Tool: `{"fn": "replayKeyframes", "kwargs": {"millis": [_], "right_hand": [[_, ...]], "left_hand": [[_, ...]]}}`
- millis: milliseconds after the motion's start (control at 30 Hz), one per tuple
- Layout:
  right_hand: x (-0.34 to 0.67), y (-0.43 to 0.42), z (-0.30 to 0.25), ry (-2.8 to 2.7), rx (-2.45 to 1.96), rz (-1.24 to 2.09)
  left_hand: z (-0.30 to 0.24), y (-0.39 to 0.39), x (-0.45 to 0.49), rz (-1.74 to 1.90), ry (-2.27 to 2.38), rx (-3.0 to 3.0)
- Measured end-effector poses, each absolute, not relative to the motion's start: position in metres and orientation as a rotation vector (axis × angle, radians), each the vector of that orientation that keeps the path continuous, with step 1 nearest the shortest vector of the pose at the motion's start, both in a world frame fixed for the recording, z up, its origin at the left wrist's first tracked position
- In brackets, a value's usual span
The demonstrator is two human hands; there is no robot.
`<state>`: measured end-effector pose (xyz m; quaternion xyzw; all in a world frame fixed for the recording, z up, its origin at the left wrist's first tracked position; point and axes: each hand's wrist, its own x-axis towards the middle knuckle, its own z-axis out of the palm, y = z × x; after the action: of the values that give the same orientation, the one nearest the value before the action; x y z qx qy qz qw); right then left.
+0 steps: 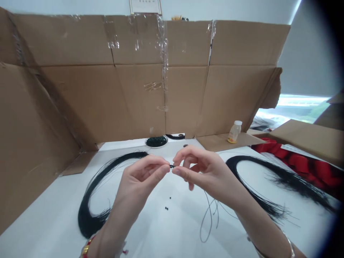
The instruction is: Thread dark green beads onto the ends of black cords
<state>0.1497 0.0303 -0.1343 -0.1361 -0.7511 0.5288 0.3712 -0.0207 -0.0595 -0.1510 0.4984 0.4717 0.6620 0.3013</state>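
Dish (156, 146) holds dark material (156, 140), box (309, 141) red items (299, 163) — left hand (141, 177) pinches black piece (171, 166), grip of right hand (206, 170) unclear.

Two hands (146, 173) (206, 172), two black strand bundles (86, 209) (255, 162), one bottle (234, 132), one dish (156, 146) (red pieces (299, 163): several, partly hidden).

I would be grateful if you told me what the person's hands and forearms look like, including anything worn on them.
The left hand and right hand wear no gloves, and no sleeves show. A red-and-gold bracelet circles the left wrist; a slim silver-coloured bangle is on the right arm.
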Motion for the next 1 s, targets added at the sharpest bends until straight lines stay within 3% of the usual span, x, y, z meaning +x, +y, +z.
{"fn": "replayKeyframes", "kwargs": {"millis": [200, 500, 700, 833, 1000], "right_hand": [[0.154, 0.028, -0.131, -2.041, -0.356, 1.175], [0.165, 0.033, -0.130, -2.145, -0.392, 1.284], [0.184, 0.046, -0.125, -2.055, -0.421, 1.202], [0.195, 0.053, -0.122, -2.030, -0.445, 1.151], [0.199, 0.054, -0.119, -2.033, -0.432, 1.147]], "left_hand": [[-0.149, -0.062, -0.018, 1.683, 1.254, 1.357], [-0.145, -0.070, -0.021, 1.539, 1.345, 1.595], [-0.229, -0.058, -0.051, 0.690, 1.716, 1.982], [-0.280, -0.053, -0.059, 0.576, 1.763, 1.976], [-0.291, -0.050, -0.057, 0.562, 1.737, 1.975]]}}
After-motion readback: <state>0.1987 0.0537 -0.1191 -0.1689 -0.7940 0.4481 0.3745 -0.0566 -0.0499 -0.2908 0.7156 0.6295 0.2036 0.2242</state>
